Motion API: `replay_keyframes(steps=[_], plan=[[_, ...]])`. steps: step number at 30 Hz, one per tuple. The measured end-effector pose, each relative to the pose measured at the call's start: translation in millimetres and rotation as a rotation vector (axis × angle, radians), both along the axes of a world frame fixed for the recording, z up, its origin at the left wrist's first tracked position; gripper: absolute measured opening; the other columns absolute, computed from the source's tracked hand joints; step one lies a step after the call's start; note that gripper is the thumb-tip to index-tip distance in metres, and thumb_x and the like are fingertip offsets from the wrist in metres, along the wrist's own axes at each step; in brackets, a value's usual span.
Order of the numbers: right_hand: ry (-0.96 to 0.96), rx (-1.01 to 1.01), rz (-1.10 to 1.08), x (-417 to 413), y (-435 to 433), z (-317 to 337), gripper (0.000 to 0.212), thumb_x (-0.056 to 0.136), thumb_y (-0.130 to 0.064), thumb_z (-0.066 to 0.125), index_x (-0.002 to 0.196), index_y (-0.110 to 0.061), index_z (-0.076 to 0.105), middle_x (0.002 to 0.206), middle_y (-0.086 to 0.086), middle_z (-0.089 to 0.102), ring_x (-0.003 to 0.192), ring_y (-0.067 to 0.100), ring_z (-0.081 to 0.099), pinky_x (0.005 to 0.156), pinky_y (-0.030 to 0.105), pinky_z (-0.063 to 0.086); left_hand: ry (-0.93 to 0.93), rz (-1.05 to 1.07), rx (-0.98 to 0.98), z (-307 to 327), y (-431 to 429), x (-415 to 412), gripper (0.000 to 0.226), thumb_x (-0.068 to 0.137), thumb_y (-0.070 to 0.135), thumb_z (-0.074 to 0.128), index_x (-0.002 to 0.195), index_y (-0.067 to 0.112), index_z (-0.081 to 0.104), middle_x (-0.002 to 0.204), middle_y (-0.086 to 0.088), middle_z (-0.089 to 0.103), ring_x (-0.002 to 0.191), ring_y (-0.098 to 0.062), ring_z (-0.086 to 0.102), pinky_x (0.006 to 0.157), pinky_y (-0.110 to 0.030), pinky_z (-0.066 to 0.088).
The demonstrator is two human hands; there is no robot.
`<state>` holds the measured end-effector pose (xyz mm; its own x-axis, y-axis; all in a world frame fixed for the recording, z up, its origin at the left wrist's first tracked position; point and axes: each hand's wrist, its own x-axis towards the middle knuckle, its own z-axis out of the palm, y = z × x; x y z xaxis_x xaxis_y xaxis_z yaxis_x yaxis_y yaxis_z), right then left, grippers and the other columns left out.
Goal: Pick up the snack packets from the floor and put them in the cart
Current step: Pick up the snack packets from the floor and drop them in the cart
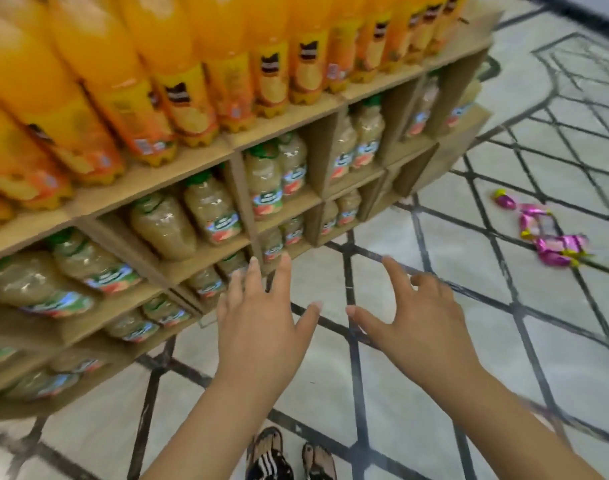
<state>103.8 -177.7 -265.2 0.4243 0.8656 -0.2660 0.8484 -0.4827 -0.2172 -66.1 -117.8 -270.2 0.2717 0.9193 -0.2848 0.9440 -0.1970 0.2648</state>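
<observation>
Right of the shelf [227,188], well apart from it, the pink snack packets [552,237] lie scattered on the floor [434,375]; none picked up yet, by my read. Left hand [258,327] and right hand [424,323] reach out beside the shelf's lower corner, fingers spread, holding nothing; no cart in view.

Head view, downward, seemingly tilted, beside shelves [147,183]

Both hands, left hand [258,327] and right hand [421,323], hover empty with fingers spread; pink snack packets [549,233] lie on the floor [434,393] well apart.
</observation>
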Motion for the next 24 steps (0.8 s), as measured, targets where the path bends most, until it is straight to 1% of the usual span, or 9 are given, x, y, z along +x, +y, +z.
replay_keyframes(steps=[4,8,12,15,19,22,24], plan=[[0.018,-0.009,-0.178,20.9,-9.6,-3.4,0.086,0.082,-0.077,0.038,0.153,-0.036,0.010,0.143,0.010,0.038,0.132,0.030,0.034,0.105,0.042,0.037,0.028,-0.155,0.018,4.7,13.8,27.3,0.077,0.092,0.071,0.029,0.154,0.038,-0.003,0.164,-0.005,0.004,0.150,-0.031,0.005,0.119,-0.045,0.012],[0.048,-0.005,-0.336,45.9,-32.8,-8.1,0.087,0.082,-0.078,0.037,0.153,-0.035,0.009,0.147,0.012,0.035,0.134,0.030,0.032,0.108,0.044,0.034,0.078,-0.308,0.048,9.5,20.3,55.2,0.078,0.090,0.073,0.027,0.154,0.037,0.000,0.163,-0.005,0.010,0.149,-0.031,0.008,0.119,-0.046,0.016],[0.072,0.033,-0.471,82.5,-66.2,-8.0,0.087,0.084,-0.075,0.041,0.154,-0.031,0.010,0.146,0.013,0.036,0.131,0.032,0.034,0.105,0.044,0.035,0.092,-0.446,0.067,12.5,19.1,97.5,0.078,0.089,0.073,0.027,0.154,0.036,0.003,0.162,-0.007,0.012,0.148,-0.032,0.011,0.120,-0.046,0.017],[0.087,0.029,-0.566,116.4,-95.3,-8.3,0.089,0.084,-0.074,0.042,0.154,-0.030,0.010,0.142,0.014,0.038,0.128,0.033,0.035,0.103,0.044,0.036,0.107,-0.536,0.066,12.8,10.4,143.9,0.080,0.089,0.073,0.030,0.155,0.034,0.007,0.162,-0.009,0.015,0.147,-0.034,0.013,0.119,-0.047,0.018],[0.096,0.039,-0.684,173.4,-135.1,-9.4,0.091,0.082,-0.076,0.041,0.154,-0.029,0.012,0.142,0.015,0.038,0.130,0.033,0.034,0.103,0.044,0.036,0.108,-0.666,0.072,15.5,-11.3,220.1,0.082,0.087,0.075,0.031,0.155,0.031,0.012,0.160,-0.012,0.018,0.146,-0.035,0.016,0.117,-0.049,0.022],[0.071,0.010,-0.718,225.8,-164.3,-7.4,0.093,0.081,-0.079,0.039,0.154,-0.030,0.010,0.143,0.014,0.037,0.132,0.032,0.033,0.105,0.044,0.035,0.109,-0.736,0.061,19.8,-28.1,282.1,0.084,0.086,0.077,0.030,0.154,0.033,0.009,0.162,-0.011,0.012,0.147,-0.036,0.012,0.117,-0.050,0.020],[0.024,-0.023,-0.703,264.2,-181.1,-3.2,0.093,0.080,-0.080,0.038,0.154,-0.030,0.009,0.145,0.013,0.036,0.132,0.032,0.032,0.104,0.043,0.033,0.120,-0.770,0.059,24.0,-38.6,324.3,0.085,0.085,0.079,0.030,0.154,0.035,0.007,0.162,-0.011,0.008,0.148,-0.035,0.009,0.118,-0.052,0.018]])
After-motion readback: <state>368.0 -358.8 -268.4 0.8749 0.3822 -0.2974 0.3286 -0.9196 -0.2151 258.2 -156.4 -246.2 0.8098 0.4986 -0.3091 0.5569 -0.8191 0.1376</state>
